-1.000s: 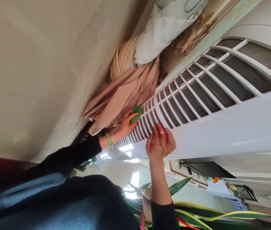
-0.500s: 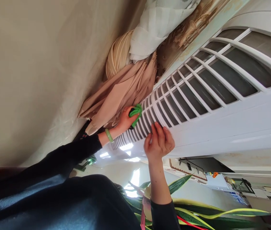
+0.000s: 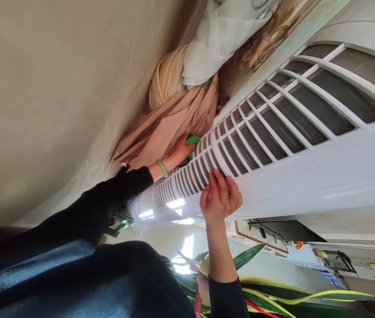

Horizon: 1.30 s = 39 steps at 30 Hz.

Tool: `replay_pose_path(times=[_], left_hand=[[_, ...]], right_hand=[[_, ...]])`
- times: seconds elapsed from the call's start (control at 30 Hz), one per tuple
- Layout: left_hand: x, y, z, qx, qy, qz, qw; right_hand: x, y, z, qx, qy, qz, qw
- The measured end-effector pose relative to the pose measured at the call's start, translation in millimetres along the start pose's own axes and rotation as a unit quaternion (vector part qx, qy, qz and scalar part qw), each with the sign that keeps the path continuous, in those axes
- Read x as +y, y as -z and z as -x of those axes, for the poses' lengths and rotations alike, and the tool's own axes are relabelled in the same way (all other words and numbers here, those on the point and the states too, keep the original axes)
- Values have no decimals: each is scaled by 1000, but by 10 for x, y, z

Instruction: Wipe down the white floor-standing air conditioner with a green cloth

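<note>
My left hand [image 3: 179, 152], wearing a green jade bangle [image 3: 162, 168], presses a bright green cloth [image 3: 193, 144] against the slatted white grille [image 3: 256, 132] of a floor-standing air conditioner [image 3: 306, 176]. Most of the cloth is hidden by my fingers and the slats. My right hand [image 3: 220, 196] grips the same grille lower down, its fingers curled over the slats and holding nothing else. The whole scene lies on its side in this view.
A beige wall [image 3: 58, 110] fills the left. Peach fabric [image 3: 170, 128] and a white sheer curtain [image 3: 217, 48] bunch against the unit's far side. Snake plant leaves [image 3: 250, 260] stand below my right arm, with a dark screen [image 3: 286, 232] beyond.
My left hand and the green cloth have slid along the grille toward the upper right of the view. My right hand has stayed almost in place on the slats.
</note>
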<state>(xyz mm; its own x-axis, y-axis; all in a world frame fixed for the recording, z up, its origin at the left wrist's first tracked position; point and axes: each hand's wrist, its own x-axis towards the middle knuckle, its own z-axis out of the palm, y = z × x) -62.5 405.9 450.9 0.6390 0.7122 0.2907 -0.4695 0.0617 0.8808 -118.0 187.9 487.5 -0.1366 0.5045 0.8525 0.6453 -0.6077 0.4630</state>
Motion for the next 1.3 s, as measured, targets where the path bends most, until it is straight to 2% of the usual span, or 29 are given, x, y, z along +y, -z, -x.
replay_pose_path(times=[0.17,0.23,0.3,0.4,0.5,0.57,0.63,0.73,0.83,0.93,1.0,1.07,1.2,1.3], left_hand=[[86,173,520,-29,-38,-35,998],[101,214,615,-30,-40,-30,998],[86,218,570,-32,-42,-32,998],[43,157,320,-37,-34,-34,998],[31,60,104,-9,-5,-16,1000],[50,14,110,17,5,-5,1000],[76,5,268,35,4,3,999],[93,47,716,45,-13,2,999],[73,81,1204,-12,-75,-24,997],[54,84,1469,-83,-136,-54,986],[66,95,1440,-97,-150,-74,981],[96,121,1258,-88,-142,-92,982],[148,153,783,12,-71,-114,991],[149,135,742,19,-72,-121,990]], right_hand=[[1,8,5,-5,-2,5,1000],[2,9,14,-5,-1,-1,1000],[2,7,25,-6,-3,-2,1000],[1,4,42,-10,-10,1,1000],[-1,6,46,-9,-11,-3,1000],[-3,10,39,-2,-11,-9,1000],[-2,11,31,7,-10,-19,1000],[5,8,30,10,-10,-35,999],[15,6,37,10,-11,-48,999],[20,14,35,9,-8,-37,999],[18,22,29,8,-6,-29,1000],[15,28,22,7,-6,-31,999],[14,26,14,19,-4,-51,999],[24,21,11,34,-2,-61,998]])
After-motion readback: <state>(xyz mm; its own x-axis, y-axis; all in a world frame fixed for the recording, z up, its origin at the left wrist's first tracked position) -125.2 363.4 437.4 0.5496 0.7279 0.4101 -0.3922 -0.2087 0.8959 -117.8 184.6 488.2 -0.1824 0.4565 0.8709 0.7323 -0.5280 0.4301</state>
